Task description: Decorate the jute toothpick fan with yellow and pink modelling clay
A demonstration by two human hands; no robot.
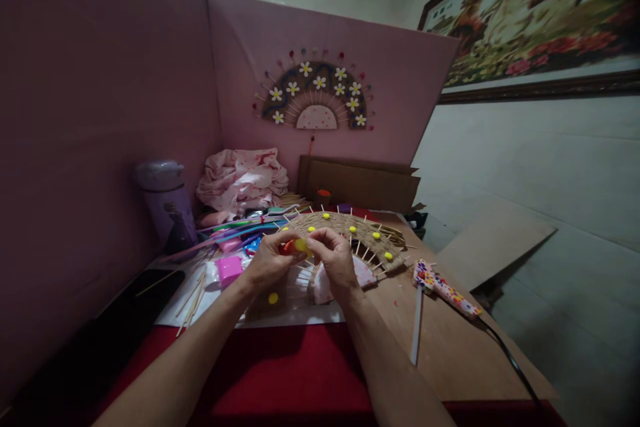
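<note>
My left hand (273, 259) is closed, its fingertips around a small yellow lump (301, 245) that looks like modelling clay. Something orange-red (287, 248) shows beside the lump in the same hand. My right hand (334, 259) pinches the right side of the lump. Beneath and behind both hands lies a woven fan (383, 230) with a brown arched band, thin sticks and a pale spotted centre. Several yellow dots (377, 235) sit along the band. Nearer to me is a separate yellow disc (273, 298), left of the fan's centre. My hands hide part of the fan.
A glue gun (450, 293) with a white glue stick and a cord lies on the right board. At left are a pink block (229, 271), loose sticks (193, 303) and a purple bottle (167, 207). Cardboard (360, 183) stands behind; a flowered fan (313, 90) hangs above.
</note>
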